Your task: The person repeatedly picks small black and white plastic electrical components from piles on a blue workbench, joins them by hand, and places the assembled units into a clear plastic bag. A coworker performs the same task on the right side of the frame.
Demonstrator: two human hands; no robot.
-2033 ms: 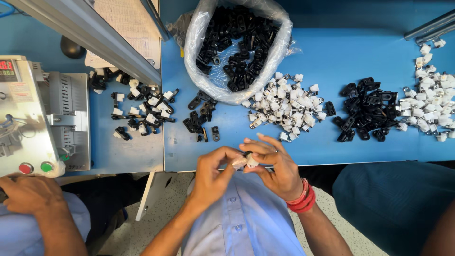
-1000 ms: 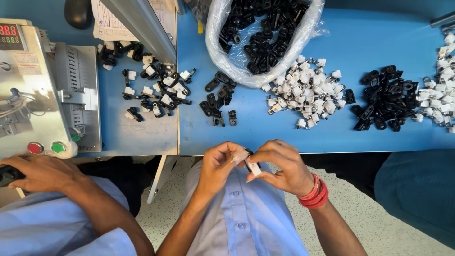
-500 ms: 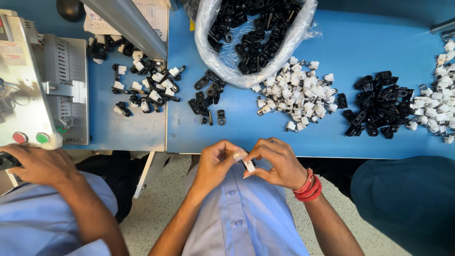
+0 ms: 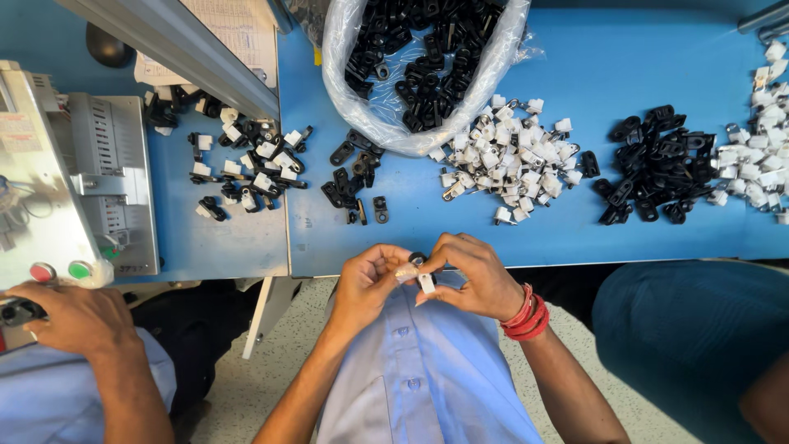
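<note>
My left hand point(image 4: 370, 284) and my right hand point(image 4: 472, 275) meet just below the blue table's front edge point(image 4: 526, 251), above my light blue shirt. Between the fingertips of both hands sits a small white plastic piece point(image 4: 426, 283) joined with a small black piece point(image 4: 417, 259). Both hands pinch this little part together. On the table directly ahead lies a heap of white pieces point(image 4: 509, 160). A few loose black pieces point(image 4: 355, 185) lie to its left.
A clear plastic bag of black pieces point(image 4: 419, 57) stands at the back. Another black heap point(image 4: 657, 160) and more white pieces point(image 4: 760, 160) lie at the right. Left, a co-worker's hand point(image 4: 70, 316) rests by a grey machine point(image 4: 57, 181) beside mixed pieces point(image 4: 242, 160).
My hands have stayed together at the table edge, turning the small part slightly between the fingers. The view has shifted a little; the co-worker's hand came into the lower left.
</note>
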